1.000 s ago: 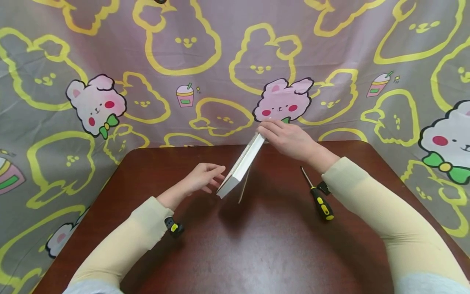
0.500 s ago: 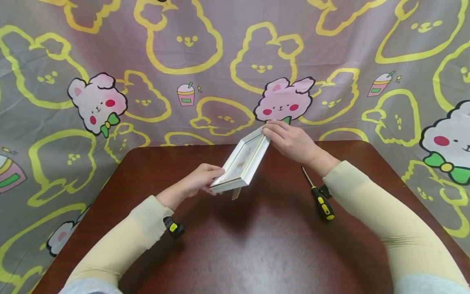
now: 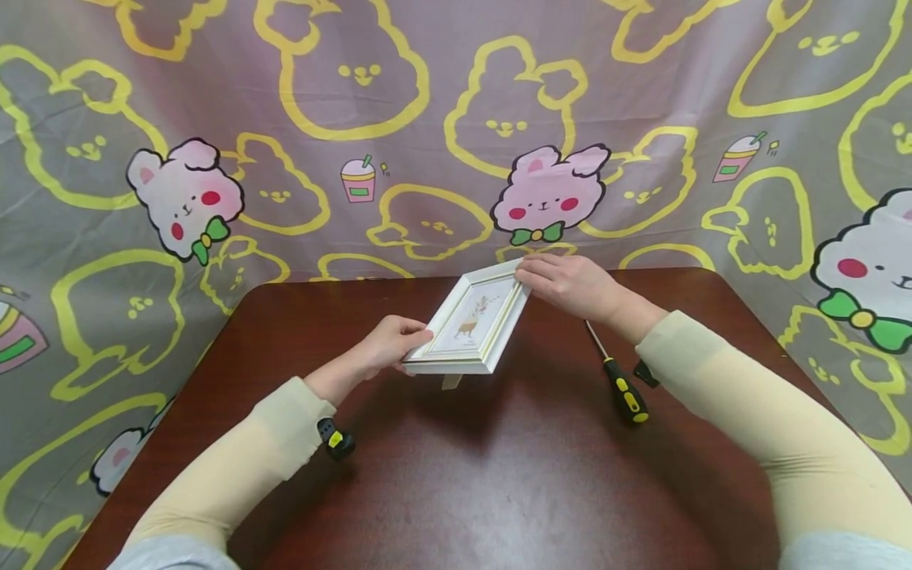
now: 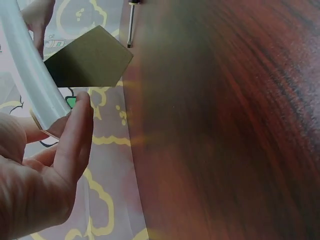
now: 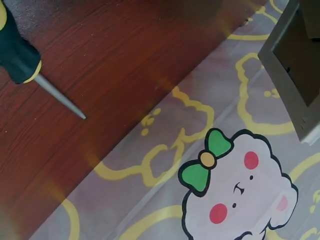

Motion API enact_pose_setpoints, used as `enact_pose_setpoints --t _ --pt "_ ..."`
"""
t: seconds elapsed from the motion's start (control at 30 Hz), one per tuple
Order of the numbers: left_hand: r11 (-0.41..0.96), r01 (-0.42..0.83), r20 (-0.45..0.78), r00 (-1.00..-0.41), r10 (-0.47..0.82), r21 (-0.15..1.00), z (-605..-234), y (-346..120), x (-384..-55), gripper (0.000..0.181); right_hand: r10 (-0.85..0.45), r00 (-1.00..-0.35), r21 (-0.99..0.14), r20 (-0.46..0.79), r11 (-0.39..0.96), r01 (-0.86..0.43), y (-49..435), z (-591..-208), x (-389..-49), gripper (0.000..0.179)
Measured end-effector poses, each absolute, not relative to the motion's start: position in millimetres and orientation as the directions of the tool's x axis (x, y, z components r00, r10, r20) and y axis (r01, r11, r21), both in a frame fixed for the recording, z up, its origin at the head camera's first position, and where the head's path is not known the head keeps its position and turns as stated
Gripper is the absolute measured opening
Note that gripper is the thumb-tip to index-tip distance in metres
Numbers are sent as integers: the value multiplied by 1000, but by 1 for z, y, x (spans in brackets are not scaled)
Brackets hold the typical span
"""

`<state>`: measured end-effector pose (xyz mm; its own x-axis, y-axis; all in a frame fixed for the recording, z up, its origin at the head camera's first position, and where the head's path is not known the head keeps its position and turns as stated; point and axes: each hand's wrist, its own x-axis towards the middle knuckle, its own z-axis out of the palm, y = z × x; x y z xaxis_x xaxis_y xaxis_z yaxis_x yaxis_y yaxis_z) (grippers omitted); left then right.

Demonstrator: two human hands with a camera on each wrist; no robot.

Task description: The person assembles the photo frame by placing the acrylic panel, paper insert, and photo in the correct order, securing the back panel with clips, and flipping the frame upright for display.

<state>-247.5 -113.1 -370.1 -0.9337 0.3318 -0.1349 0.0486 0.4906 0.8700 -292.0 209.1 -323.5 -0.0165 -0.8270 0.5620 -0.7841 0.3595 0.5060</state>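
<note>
A white picture frame (image 3: 492, 336) with a small drawing of a deer-like animal is held tilted above the table, picture side up and toward me. My left hand (image 3: 390, 347) pinches its near left corner, thumb on the front and fingers beneath. At the far right corner, my right hand (image 3: 572, 286) grips the edge. The frame's brown stand flap (image 4: 92, 60) sticks out from the back in the left wrist view; only its tip shows below the frame in the head view. In the right wrist view a corner of the frame's back (image 5: 280, 55) appears, but not the right hand.
A black and yellow screwdriver (image 3: 627, 396) lies on the dark red-brown table (image 3: 541, 483), right of the frame, its shaft pointing away. Behind the table hangs a curtain (image 3: 435, 103) with cartoon rabbits. Both wrists wear small black camera straps.
The frame has turned from edge-on to show its picture and has come down slightly. My left hand, apart from it a second ago, has taken hold of the corner. The right hand lowered with it.
</note>
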Motion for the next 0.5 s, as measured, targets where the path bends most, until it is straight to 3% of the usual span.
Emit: enact_pose_setpoints --t 0.2,0.4,0.5 --pt "469 5 -150 -944 293 883 -372 -111 -247 38 -873 -78 468 481 331 -819 213 -327 -292 31" --pt "376 -68 -198 -927 318 924 -372 -111 -247 43 -894 -173 439 413 362 -822 220 -339 -291 41" --pt "344 -104 -225 -915 334 933 -373 -110 -245 43 -894 -171 465 413 369 -805 223 -349 -294 42"
